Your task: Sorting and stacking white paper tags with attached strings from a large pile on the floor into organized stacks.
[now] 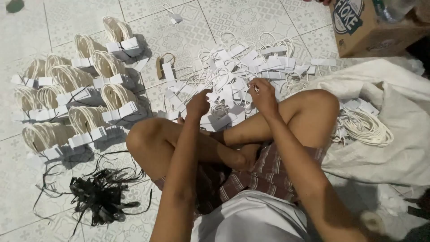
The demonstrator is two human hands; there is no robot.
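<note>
Patterned tile floor [251,18]; white sack [394,148] at right; about a dozen tied bundles [85,107] done at left; loose handle pile [251,67] ahead, unsorted; left hand [198,104] fingers curled over pile; right hand [262,94] pinching one handle; black ties [101,192] nearby.

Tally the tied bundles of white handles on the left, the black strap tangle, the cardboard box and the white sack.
Tied bundles of white handles: about 12, some overlap
Black strap tangle: 1
Cardboard box: 1
White sack: 1
Total: about 15
</note>
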